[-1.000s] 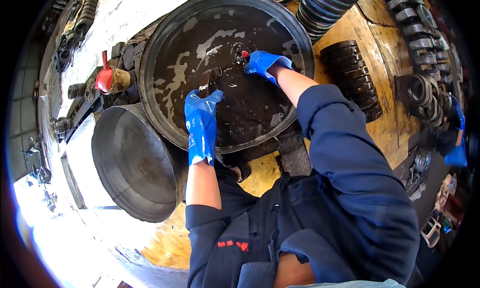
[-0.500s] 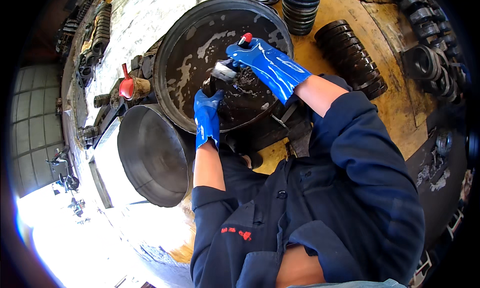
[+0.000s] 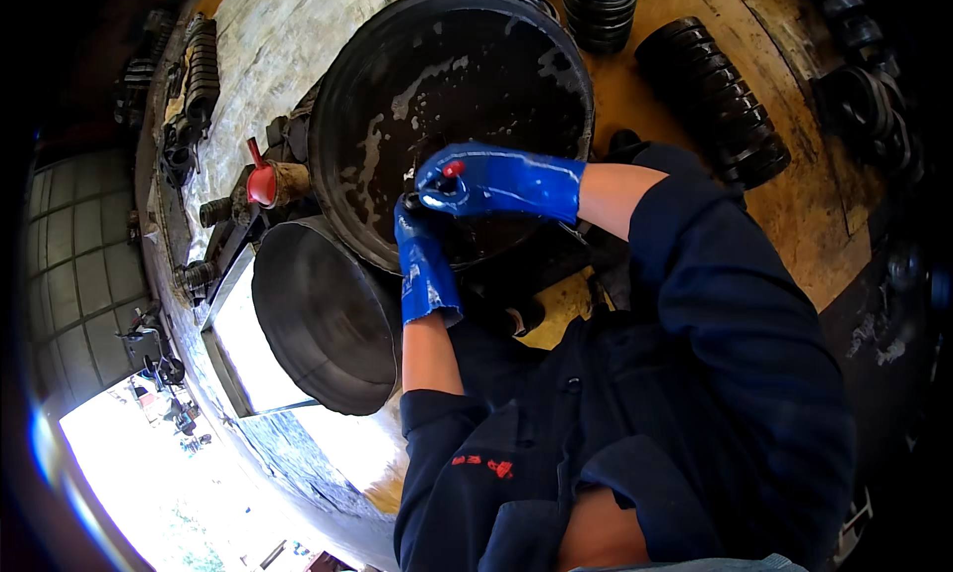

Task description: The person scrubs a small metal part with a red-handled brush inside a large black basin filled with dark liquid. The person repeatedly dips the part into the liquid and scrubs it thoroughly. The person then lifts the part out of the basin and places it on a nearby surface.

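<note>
Both my hands wear blue rubber gloves and work close together over a large round black pan (image 3: 320, 160) of dark liquid with pale foam patches. My right hand (image 3: 496, 183) is closed round a red-handled brush (image 3: 454, 168); only the handle's red end shows, and its head is hidden behind the glove. Just below and left, my left hand (image 3: 424, 259) is closed on a small dark piece (image 3: 411, 202) at its fingertips. Most of that piece is covered, so its kind cannot be told. The two hands nearly touch.
A deep grey metal bowl (image 3: 323, 319) leans against the pan's near left side. A red scoop-like tool (image 3: 261, 183) rests beside the pan. Stacked black rings (image 3: 713, 101) lie to the right, with another upright stack (image 3: 600, 11) behind. More dark metal parts line the far right.
My right hand has moved down and left to meet the left hand, turning the brush so its silver part no longer shows. The left hand has shifted slightly lower. The view has darkened.
</note>
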Available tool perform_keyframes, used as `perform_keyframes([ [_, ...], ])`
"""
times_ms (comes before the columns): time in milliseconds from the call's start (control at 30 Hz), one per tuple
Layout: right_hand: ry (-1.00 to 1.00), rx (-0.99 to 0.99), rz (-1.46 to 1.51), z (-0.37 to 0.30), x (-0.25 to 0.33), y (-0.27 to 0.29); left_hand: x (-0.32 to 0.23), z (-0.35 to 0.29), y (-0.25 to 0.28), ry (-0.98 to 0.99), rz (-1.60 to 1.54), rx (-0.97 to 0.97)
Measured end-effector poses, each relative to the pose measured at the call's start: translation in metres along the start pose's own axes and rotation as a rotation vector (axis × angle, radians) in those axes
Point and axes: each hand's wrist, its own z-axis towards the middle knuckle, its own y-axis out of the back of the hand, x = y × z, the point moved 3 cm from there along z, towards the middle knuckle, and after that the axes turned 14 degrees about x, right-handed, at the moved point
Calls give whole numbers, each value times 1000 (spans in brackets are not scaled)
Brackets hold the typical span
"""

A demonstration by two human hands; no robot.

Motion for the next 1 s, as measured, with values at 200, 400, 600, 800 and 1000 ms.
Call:
perform_keyframes([
  [200, -252, -32, 435, 57, -73, 6, -19, -3, 11, -68, 61, 15],
  [400, -65, -273, 1002, 77, -79, -16, -48, -36, 17, -43, -145, -59],
  [600, -350, -613, 981, 65, -116, -8, -65, -42, 2, 70, -64, -163],
  [800, -880, -537, 542, 28, -156, -14, -52, -31, -1, 121, -125, -123],
  [1000, -774, -301, 312, 17, -134, 5, -29, -23, 12, 77, -51, -130],
])
